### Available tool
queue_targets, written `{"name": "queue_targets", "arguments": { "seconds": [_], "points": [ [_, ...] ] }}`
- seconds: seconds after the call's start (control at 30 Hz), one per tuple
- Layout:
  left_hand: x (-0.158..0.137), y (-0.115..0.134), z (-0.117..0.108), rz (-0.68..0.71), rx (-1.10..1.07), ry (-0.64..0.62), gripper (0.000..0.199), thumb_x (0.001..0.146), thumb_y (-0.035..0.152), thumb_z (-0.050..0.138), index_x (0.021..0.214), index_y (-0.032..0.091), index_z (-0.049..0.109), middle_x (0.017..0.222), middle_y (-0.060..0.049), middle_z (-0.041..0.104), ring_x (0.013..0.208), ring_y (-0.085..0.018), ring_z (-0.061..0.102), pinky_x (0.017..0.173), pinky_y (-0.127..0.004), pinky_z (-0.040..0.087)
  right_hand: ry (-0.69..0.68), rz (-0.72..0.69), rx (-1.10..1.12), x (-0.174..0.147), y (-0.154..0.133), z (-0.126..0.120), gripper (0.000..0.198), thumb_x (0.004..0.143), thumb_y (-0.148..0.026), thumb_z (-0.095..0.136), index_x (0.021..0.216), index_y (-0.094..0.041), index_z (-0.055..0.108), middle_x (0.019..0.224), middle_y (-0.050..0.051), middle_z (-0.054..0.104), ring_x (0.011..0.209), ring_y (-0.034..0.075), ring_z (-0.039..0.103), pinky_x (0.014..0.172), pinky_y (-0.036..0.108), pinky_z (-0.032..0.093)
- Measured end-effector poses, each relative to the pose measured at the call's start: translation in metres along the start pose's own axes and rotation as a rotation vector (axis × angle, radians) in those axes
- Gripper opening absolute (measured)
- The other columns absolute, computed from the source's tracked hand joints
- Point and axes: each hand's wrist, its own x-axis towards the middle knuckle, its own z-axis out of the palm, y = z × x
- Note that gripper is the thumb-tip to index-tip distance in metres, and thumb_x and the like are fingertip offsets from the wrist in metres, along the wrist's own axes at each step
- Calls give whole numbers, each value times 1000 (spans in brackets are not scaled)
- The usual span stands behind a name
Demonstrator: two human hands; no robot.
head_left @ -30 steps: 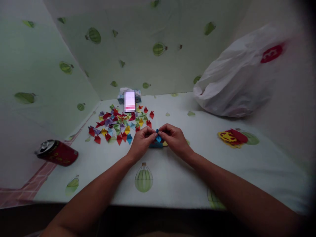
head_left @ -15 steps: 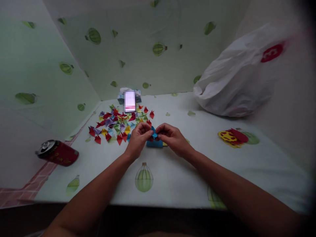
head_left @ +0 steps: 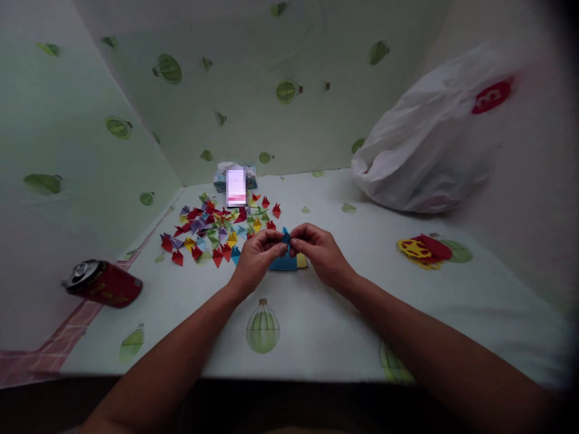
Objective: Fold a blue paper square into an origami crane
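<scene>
Between my two hands is a small piece of folded blue paper (head_left: 286,234), held up just above the table. My left hand (head_left: 259,254) pinches its left side between thumb and fingers. On the other side my right hand (head_left: 316,247) grips it the same way. The fingertips cover much of the fold, so its exact shape is hard to make out. Below the hands lie flat blue paper sheets (head_left: 284,264) with a yellow sheet (head_left: 301,261) at their right. Many folded paper cranes (head_left: 218,256) in several colours are spread to the left and behind.
A lit phone (head_left: 236,187) leans against a tissue box (head_left: 219,182) at the back. A dark red can (head_left: 108,284) lies on its side at the left. To the right are a white plastic bag (head_left: 420,150) and red and yellow cut-outs (head_left: 418,250).
The blue paper has turned and now looks narrower and more upright between my fingertips. Both hands still hold it. The whole view has shifted slightly.
</scene>
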Motion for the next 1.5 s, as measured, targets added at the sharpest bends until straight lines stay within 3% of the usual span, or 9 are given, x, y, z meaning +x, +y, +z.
{"name": "queue_targets", "arguments": {
  "seconds": [0.3,0.57,0.77,0.97,1.33,1.5],
  "points": [
    [-2,0,3,58,52,34,17,74,21,76,83,16,63,75,2,63,64,-9,60,64,-24,48,-18,-14,20,-3,2,4,14,73,-18,72,79,-19,60,67,-5,61,59,10,58,60,26,45],
    [-3,0,0,114,114,43,5,79,17,66,84,17,66,75,2,63,67,-11,60,67,-25,48,-24,-76,-19,-4,2,3,5,76,-15,66,79,-19,66,67,-3,65,64,12,61,66,29,49],
    [-4,0,0,104,80,64,12,81,25,70,87,17,64,79,1,62,67,-11,60,67,-26,49,-25,-97,-78,-5,-1,4,2,78,-18,67,80,-19,66,70,-2,65,66,13,63,68,30,51],
    [-3,0,3,119,57,102,23,76,25,77,88,18,59,80,2,60,67,-10,58,64,-24,50,6,-61,9,-6,-2,4,19,83,-33,70,89,-19,58,71,-3,63,60,12,62,61,28,50],
    [-1,-1,3,-40,-52,85,26,73,35,79,83,15,66,75,1,65,66,-11,62,69,-26,53,40,13,-13,-2,2,1,27,78,-40,75,75,-18,58,55,-3,61,49,11,56,52,25,44],
    [-1,-1,2,-37,10,63,24,75,35,78,81,15,67,72,2,65,63,-10,61,67,-25,51,44,12,-34,-3,1,1,28,79,-40,74,73,-18,57,53,-4,60,48,11,54,51,24,42]
  ]
}}
